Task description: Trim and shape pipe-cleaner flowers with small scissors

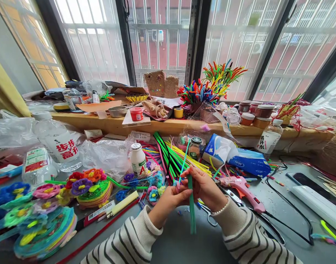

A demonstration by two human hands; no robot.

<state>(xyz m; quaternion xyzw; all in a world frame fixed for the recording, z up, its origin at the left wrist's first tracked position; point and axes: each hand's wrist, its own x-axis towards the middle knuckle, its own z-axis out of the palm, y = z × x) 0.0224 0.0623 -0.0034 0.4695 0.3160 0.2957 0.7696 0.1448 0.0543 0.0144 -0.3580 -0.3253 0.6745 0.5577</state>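
Observation:
My left hand (170, 202) and my right hand (205, 186) meet above the grey table, fingers pinched close together. Between them are teal pipe cleaners (192, 216), their ends hanging down below my right fingers. A light turquoise stem (185, 157) slants upward from the left fingertips. Something small and pink shows at the fingertips, too small to make out. Just beyond lies a bundle of green, black and yellow pipe cleaners (172, 156). Scissors (209, 214) lie partly hidden under my right hand.
A pink glue gun (243, 189) with a black cable lies at the right. Pipe-cleaner flowers (81, 186) sit at the left beside a yellow-handled cutter (122, 206). A white bottle (137, 159), a glass jar (195, 148) and a tissue pack (220, 149) stand behind.

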